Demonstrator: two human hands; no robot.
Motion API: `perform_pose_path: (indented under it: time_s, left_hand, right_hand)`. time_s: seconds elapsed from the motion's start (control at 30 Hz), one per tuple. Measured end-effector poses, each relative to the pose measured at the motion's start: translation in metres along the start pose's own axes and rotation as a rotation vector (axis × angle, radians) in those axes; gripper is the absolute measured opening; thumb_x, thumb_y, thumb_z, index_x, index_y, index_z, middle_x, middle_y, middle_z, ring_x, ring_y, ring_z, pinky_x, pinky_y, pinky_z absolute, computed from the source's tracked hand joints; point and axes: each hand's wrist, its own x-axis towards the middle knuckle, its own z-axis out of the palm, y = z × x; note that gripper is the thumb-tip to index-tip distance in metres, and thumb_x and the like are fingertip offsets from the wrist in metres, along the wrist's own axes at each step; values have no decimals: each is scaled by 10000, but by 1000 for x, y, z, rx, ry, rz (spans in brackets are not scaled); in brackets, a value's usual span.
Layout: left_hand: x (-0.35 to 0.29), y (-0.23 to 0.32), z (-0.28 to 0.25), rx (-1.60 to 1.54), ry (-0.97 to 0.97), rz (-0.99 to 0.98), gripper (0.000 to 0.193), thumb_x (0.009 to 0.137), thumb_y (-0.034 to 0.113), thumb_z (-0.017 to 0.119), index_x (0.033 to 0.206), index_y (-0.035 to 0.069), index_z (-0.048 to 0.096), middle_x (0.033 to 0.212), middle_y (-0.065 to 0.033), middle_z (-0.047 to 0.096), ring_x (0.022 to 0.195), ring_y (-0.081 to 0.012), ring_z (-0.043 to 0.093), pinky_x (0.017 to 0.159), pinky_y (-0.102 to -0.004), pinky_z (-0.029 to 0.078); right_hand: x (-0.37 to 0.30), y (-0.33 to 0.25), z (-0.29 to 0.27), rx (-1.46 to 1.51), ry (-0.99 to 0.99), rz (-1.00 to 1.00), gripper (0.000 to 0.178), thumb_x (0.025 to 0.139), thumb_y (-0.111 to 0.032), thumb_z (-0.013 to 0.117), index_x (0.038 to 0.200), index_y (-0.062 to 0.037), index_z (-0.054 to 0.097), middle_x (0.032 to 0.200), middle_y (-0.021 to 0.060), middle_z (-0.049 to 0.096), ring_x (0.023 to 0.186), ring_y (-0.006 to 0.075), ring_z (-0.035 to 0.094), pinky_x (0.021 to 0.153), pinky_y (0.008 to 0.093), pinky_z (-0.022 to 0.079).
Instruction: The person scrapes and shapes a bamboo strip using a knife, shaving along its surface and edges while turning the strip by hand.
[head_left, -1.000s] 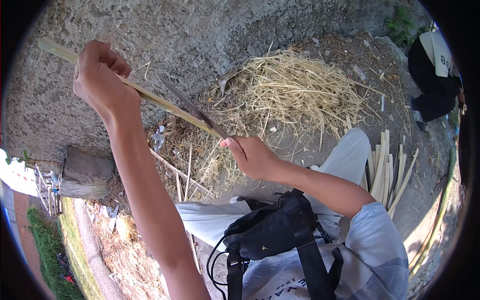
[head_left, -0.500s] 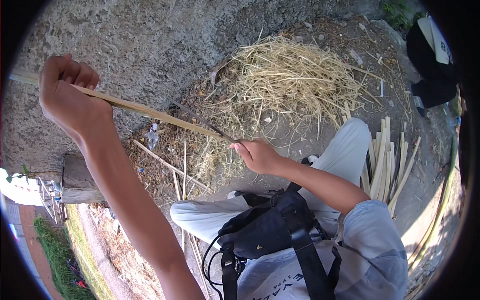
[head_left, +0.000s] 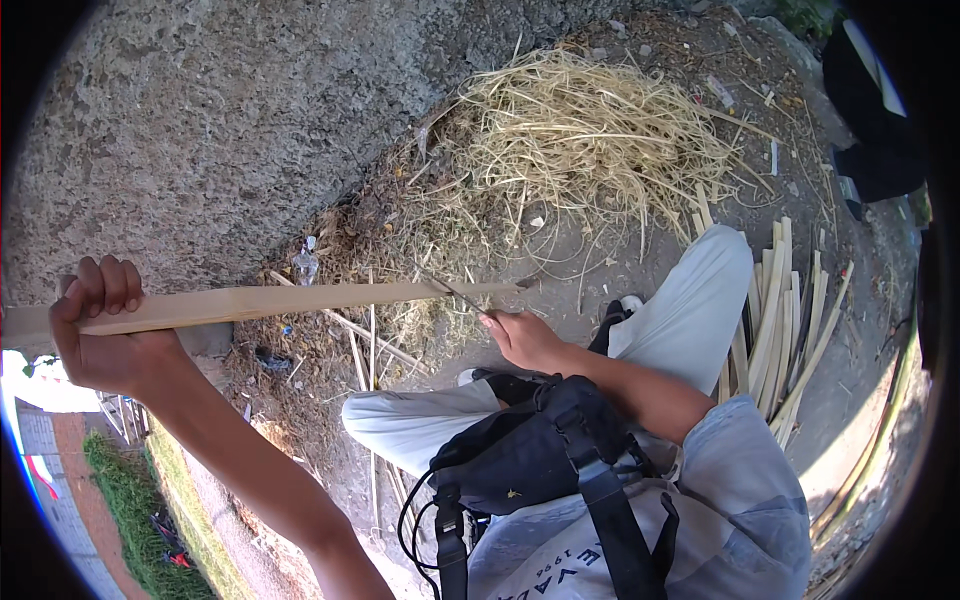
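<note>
So the pale strip (head_left: 290, 299) runs from about 9 o'clock in to just past the middle of the view, wide at the outer end and narrowing to a dark tip. Looks like split bamboo to me, so I'd call it light for its length, stiff along the grain but a bit springy flat-on, and more likely to split lengthwise than snap clean. The faces look fairly smooth, so I'd guess a sweaty palm could slip, and the long edges might be sharp or splintery. Of the two hands, the left hand (head_left: 108, 328) at 9 o'clock is wrapped round the broad part, fingers curled over the top edge, which seems the right spot: plenty of width, well apart from the knife (head_left: 458, 293). The right hand (head_left: 522, 338), a touch toward 4 o'clock from centre, is closed round the knife's handle end, thumb up near the blade, which crosses the strip close to the narrow tip. I'd avoid grabbing that thin end, it probably flexes most. Loose curly shavings (head_left: 600, 130) sit at 1 o'clock, and a bundle of similar strips (head_left: 772, 325) lies at 3.
</note>
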Motion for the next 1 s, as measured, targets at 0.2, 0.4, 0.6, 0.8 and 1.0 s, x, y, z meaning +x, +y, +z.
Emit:
perform_pose_path:
  time_s: [0.2,0.4,0.6,0.8,1.0]
  left_hand:
    - [-7,10,-40,5,39,2,274,716,64,504,637,144,254,607,-6,221,520,-111,226,472,-258,229]
    - [-15,12,-56,-22,37,-13,245,724,56,487,667,135,261,635,-1,218,552,-114,225,495,-266,248]
    - [-21,19,-76,-75,-89,-26,255,723,54,482,684,136,244,648,-2,213,567,-117,214,518,-268,241]
    - [-24,23,-78,-99,-81,-21,252,708,54,481,693,133,243,658,-4,219,570,-118,215,526,-271,237]
    - [-17,20,-89,-40,7,-8,247,714,54,487,686,129,253,647,-3,212,560,-119,216,509,-276,236]
  right_hand:
    - [-12,72,5,-366,-317,510,385,990,-292,431,912,9,659,781,273,647,728,477,626,722,519,522]
    - [-14,-5,30,-83,1,85,330,977,-286,466,963,-13,652,757,262,644,691,458,631,652,542,512]
    - [-15,68,5,-410,-327,546,402,997,-318,405,986,3,647,795,255,657,763,419,657,699,537,518]
    - [-1,6,24,-154,-172,274,390,1001,-312,405,969,9,623,760,246,646,765,422,649,693,533,508]
    - [-26,43,43,-121,-53,120,356,989,-335,450,950,-17,604,713,230,641,654,434,632,577,523,499]
